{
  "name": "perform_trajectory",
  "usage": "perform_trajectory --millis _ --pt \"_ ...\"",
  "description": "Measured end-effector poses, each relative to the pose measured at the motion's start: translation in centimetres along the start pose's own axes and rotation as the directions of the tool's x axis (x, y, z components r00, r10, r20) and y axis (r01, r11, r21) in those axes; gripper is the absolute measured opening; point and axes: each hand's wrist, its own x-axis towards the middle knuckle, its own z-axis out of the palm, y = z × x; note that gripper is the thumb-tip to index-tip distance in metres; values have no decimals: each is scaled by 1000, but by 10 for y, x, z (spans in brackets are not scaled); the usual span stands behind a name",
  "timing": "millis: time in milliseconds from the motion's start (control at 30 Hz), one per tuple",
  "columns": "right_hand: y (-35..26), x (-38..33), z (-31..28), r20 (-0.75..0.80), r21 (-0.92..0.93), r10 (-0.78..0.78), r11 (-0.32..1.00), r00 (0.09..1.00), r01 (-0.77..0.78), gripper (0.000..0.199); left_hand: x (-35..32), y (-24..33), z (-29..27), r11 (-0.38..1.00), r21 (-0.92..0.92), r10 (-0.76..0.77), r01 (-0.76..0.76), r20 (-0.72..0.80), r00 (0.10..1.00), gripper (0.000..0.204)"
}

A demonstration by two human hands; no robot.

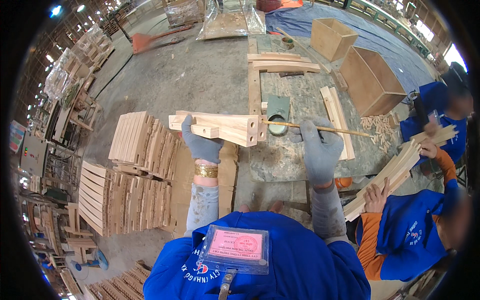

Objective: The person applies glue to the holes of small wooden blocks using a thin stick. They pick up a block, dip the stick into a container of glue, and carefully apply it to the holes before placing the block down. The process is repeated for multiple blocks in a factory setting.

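A pale wooden slotted block point(225, 127) is gripped by the gloved left hand point(200, 142); a thin wooden stick point(320, 129) (tip at the block's holes) is gripped by the gloved right hand point(320, 150).

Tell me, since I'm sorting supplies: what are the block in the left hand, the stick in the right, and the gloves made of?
Block: pale bare wood, grain visible, seemingly unfinished, holes drilled in its end. Stick: thin, tan, probably bamboo or wood. Gloves on the left hand and right hand: grey knit fabric, maybe coated.
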Motion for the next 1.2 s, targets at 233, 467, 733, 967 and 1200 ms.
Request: perform_trajectory --millis 233,467,733,967,1200 --pt "5 0 -6 14 -71 -24 997 1000 25 11 1 1 -4 1000 -3 17 -17 28 999 56" --pt "-5 3 -16 252 -246 -265 913 931 327 11 -8 4 6 1000 17 22 -23 39 999 50" --pt "16 13 -36 49 -122 -2 992 999 8 13 -6 10 -3 1000 6 22 -22 -6 1000 50" --pt "196 38 -69 62 -716 14 697 998 35 37 3 12 -18 998 26 62 -62 -22 998 62" --pt "249 33 -58 87 -922 241 387 966 -13 27 -8 23 -21 992 52 120 -118 -37 992 59"
